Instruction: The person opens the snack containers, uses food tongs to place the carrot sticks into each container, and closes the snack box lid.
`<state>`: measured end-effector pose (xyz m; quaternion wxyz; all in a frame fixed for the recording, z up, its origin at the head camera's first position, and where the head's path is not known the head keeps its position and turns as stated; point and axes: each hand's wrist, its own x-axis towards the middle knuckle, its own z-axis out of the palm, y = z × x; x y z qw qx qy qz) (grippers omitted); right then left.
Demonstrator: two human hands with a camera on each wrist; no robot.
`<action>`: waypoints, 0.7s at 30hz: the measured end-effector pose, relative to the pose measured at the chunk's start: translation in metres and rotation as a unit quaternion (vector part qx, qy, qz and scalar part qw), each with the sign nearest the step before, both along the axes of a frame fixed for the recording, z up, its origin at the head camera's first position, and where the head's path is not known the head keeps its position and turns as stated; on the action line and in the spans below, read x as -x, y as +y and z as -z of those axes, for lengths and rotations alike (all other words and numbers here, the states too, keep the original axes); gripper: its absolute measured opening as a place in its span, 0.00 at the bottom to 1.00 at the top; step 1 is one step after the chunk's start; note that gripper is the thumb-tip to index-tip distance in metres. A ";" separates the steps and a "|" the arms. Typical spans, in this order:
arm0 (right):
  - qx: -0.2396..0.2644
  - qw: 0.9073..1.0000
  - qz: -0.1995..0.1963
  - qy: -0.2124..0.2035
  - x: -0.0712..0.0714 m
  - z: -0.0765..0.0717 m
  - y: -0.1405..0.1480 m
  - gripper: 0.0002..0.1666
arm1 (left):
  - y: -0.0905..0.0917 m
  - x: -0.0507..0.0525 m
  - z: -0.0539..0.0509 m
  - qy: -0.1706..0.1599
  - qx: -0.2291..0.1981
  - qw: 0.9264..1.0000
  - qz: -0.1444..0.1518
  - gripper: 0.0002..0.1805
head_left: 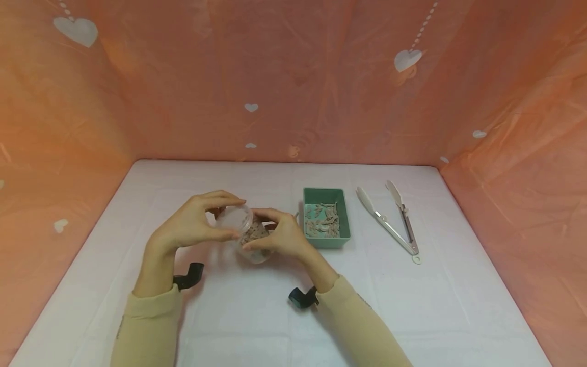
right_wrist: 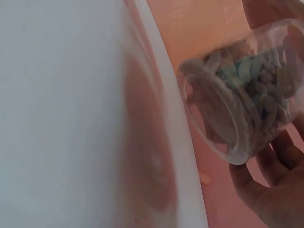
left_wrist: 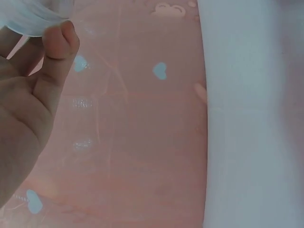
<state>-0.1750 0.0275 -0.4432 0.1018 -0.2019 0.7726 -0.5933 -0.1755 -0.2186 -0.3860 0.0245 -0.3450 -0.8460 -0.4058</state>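
My left hand (head_left: 197,221) pinches a clear round lid (head_left: 233,219) by its edge, thumb below and fingers above. In the left wrist view the lid (left_wrist: 35,19) is cut off at the top left. With my right hand (head_left: 285,234) I grip a clear plastic jar (head_left: 258,256), tilted, its mouth close to the lid. Brownish-grey strip-like pieces (head_left: 255,232) partly fill it. The right wrist view shows the jar's base (right_wrist: 216,116) and the fingers (right_wrist: 278,164) around its side. Whether lid and rim touch, I cannot tell.
Just right of the jar stands a green rectangular tray (head_left: 327,243) with similar brownish pieces on its bottom. Metal tongs (head_left: 394,232) lie spread farther right. A white cloth (head_left: 238,316) covers the table, and orange sheeting (head_left: 293,81) with white hearts encloses it.
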 end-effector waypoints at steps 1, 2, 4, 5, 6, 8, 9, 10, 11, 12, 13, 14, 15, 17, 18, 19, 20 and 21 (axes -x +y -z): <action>0.006 1.000 -0.005 -0.004 0.000 0.001 0.000 0.44 | 0.000 0.000 0.000 -0.001 0.000 1.000 0.002 0.33; 0.011 1.000 -0.008 -0.007 0.001 0.001 0.001 0.44 | 0.000 0.000 -0.001 0.000 0.000 1.000 0.003 0.33; 0.018 1.000 -0.007 -0.009 0.001 0.001 0.001 0.44 | 0.001 0.001 0.000 -0.004 -0.003 1.000 0.000 0.33; 0.021 1.000 -0.004 -0.007 0.001 0.002 0.001 0.44 | 0.002 0.002 0.000 -0.006 -0.004 1.000 -0.005 0.33; 0.023 1.000 0.000 0.000 0.001 0.002 0.001 0.44 | 0.004 0.003 0.001 -0.008 -0.004 1.000 -0.012 0.32; 0.026 0.999 0.015 0.019 0.000 0.001 0.000 0.45 | 0.007 0.005 0.002 -0.013 -0.002 1.000 -0.029 0.32; 0.027 0.999 0.024 0.035 0.001 0.001 0.000 0.45 | 0.009 0.005 0.002 -0.018 0.000 0.999 -0.038 0.32; 0.025 0.998 0.034 0.053 0.001 0.001 -0.001 0.45 | 0.010 0.006 0.002 -0.021 0.003 0.999 -0.047 0.32; 0.021 0.996 0.045 0.071 0.001 0.001 -0.002 0.45 | 0.012 0.006 0.001 -0.024 0.008 0.998 -0.056 0.33; 0.015 0.994 0.056 0.089 0.000 0.001 -0.003 0.45 | 0.013 0.006 0.001 -0.027 0.013 0.998 -0.062 0.33; 0.006 0.992 0.067 0.106 0.000 0.001 -0.004 0.45 | 0.014 0.006 0.001 -0.030 0.017 0.997 -0.068 0.34; -0.005 0.990 0.077 0.121 0.000 0.002 -0.004 0.45 | 0.015 0.006 0.001 -0.032 0.022 0.997 -0.072 0.35; -0.017 0.987 0.085 0.136 0.000 0.001 -0.005 0.45 | 0.015 0.006 0.001 -0.031 0.026 0.996 -0.075 0.36; -0.037 0.983 0.094 0.155 -0.002 0.001 -0.006 0.46 | 0.015 0.006 0.001 -0.026 0.030 0.996 -0.078 0.36; -0.044 0.981 0.095 0.160 -0.002 0.001 -0.006 0.46 | 0.015 0.006 0.002 -0.021 0.029 0.996 -0.078 0.36; -0.050 0.980 0.096 0.164 -0.003 0.001 -0.006 0.46 | 0.015 0.007 0.002 -0.016 0.027 0.997 -0.077 0.36; -0.054 0.980 0.096 0.167 -0.004 0.000 -0.007 0.46 | 0.015 0.007 0.003 -0.010 0.024 0.997 -0.077 0.35; -0.055 0.980 0.095 0.168 -0.004 0.000 -0.007 0.46 | 0.014 0.006 0.003 -0.006 0.020 0.997 -0.077 0.35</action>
